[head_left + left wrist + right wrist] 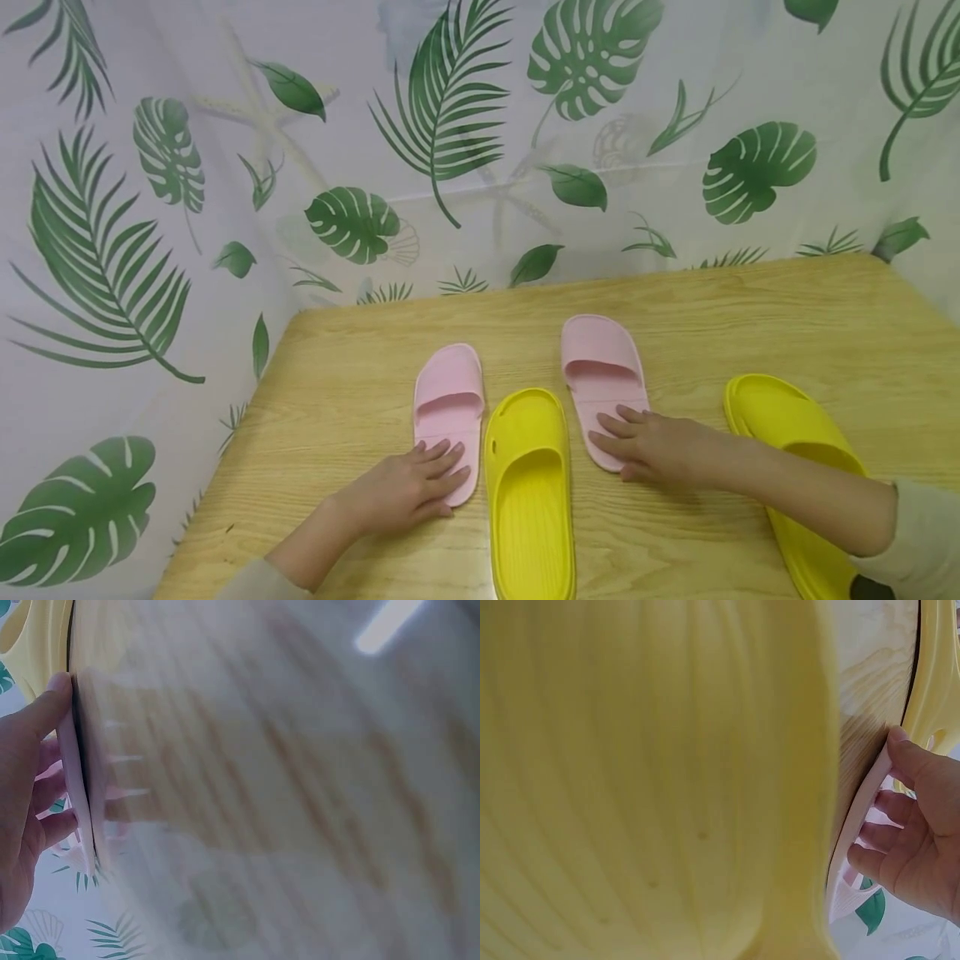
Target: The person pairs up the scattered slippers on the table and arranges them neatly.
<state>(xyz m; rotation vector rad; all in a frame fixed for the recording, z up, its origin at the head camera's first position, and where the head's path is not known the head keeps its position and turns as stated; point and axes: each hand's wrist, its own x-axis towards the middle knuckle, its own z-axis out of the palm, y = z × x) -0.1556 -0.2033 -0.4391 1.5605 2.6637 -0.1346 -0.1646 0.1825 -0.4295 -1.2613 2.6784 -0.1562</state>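
Note:
Two pink slippers lie apart on the wooden table, toes toward the back. On the footbed of the left pink slipper rest the spread fingers of my left hand. My right hand lays its fingers on the heel part of the right pink slipper, coming in from the right. In the left wrist view the fingertips touch the footbed's top, with the thumb at its edge. The right wrist view has the right fingers against the other footbed. Between the pink slippers lies a yellow slipper.
A second yellow slipper lies at the right, partly beneath my right forearm in the head view. Behind and beside the wooden table hangs a white cloth printed with green leaves. It borders the table's back and left edges.

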